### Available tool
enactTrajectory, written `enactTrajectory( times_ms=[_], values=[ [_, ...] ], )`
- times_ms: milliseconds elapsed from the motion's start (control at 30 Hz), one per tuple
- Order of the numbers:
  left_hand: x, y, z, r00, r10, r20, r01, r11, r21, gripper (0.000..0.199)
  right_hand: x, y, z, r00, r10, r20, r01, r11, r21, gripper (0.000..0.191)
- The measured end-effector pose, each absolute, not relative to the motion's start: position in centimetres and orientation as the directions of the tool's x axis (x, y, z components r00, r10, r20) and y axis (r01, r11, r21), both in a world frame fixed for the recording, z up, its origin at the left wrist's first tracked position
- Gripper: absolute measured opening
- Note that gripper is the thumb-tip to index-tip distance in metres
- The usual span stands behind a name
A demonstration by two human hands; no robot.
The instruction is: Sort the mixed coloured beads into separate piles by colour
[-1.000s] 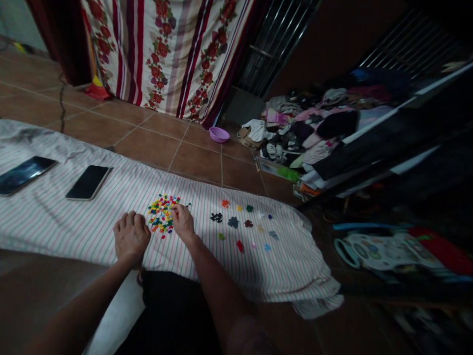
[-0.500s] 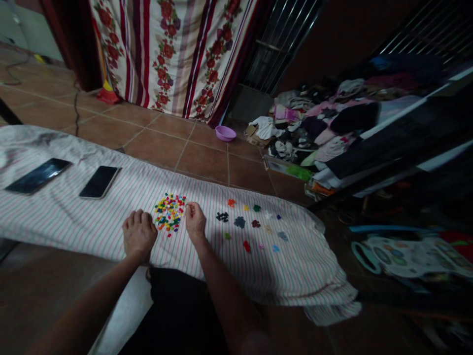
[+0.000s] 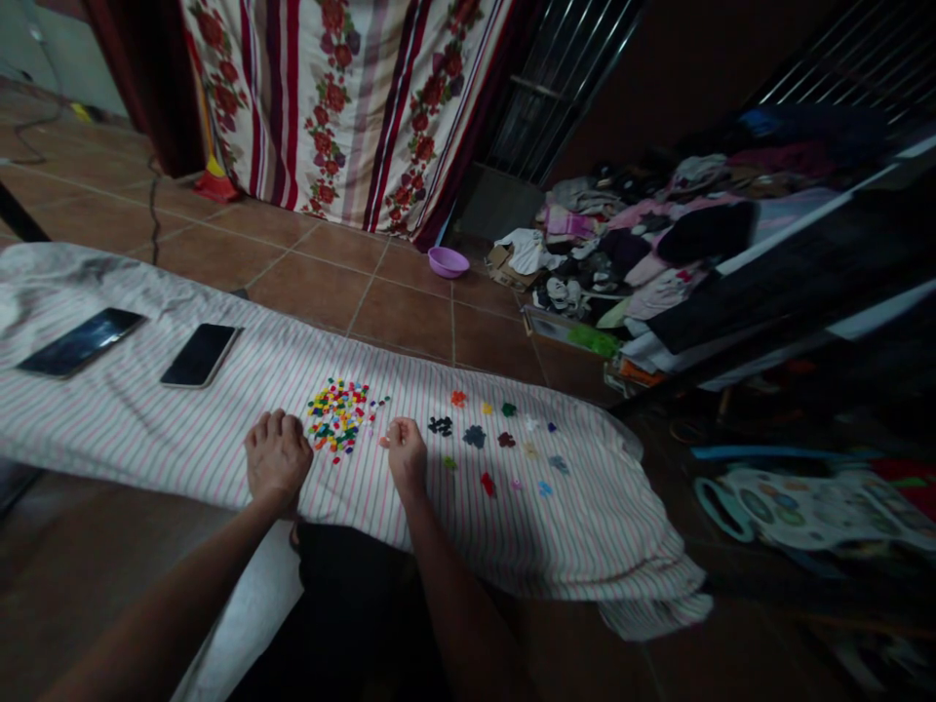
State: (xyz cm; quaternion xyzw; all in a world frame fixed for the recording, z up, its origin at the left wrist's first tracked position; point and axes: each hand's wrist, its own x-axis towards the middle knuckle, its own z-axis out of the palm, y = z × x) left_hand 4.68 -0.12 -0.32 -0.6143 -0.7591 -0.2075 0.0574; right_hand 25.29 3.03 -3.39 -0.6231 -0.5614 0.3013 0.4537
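Note:
A loose heap of small multicoloured pieces (image 3: 337, 417) lies on the striped cloth (image 3: 380, 497). Just left of the heap my left hand (image 3: 278, 456) rests on the cloth, its fingers lying flat. My right hand (image 3: 407, 454) is between the heap and the sorted piles, its fingers pinched together; what they hold, if anything, is too small to name. To the right are small single-colour piles, among them black (image 3: 440, 426), dark grey (image 3: 475, 437), orange (image 3: 458, 399), dark red (image 3: 506, 440), red (image 3: 487, 483) and light blue (image 3: 545, 488).
Two phones, one dark (image 3: 82, 343) and one with a pale edge (image 3: 200, 356), lie on the cloth at the left. Beyond on the tiled floor stand a purple basin (image 3: 448, 261) and a pile of clothes (image 3: 629, 234).
My right hand has moved right, away from the heap, still pinched. Some small pieces now show at the heap's right edge. My left hand has stayed in place.

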Motion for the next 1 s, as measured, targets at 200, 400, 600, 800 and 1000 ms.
enactTrajectory(
  times_ms=[200,400,600,800,1000],
  values=[
    [4.6,0.0,-0.6,-0.227,0.901,0.370,0.965,0.157,0.210,0.023,25.4,1.7,-3.2,0.293,0.934,0.203,0.467,0.045,-0.883,0.023],
    [4.7,-0.1,-0.1,-0.232,0.910,0.342,0.965,0.170,0.202,0.025,26.3,1.1,-2.8,0.311,0.930,0.195,0.489,0.020,-0.872,0.019],
    [4.9,-0.3,0.6,-0.242,0.922,0.301,0.962,0.189,0.195,0.027,27.3,1.1,-2.3,0.287,0.937,0.198,0.438,0.056,-0.897,0.018],
    [5.0,-0.5,1.1,-0.234,0.930,0.283,0.968,0.196,0.157,0.028,30.5,2.2,-1.2,0.365,0.884,0.293,0.481,0.090,-0.872,0.020],
    [5.3,-0.6,1.7,-0.236,0.931,0.279,0.967,0.195,0.167,0.031,37.1,3.7,-0.5,0.431,0.842,0.326,0.485,0.088,-0.870,0.030]
  ],
)
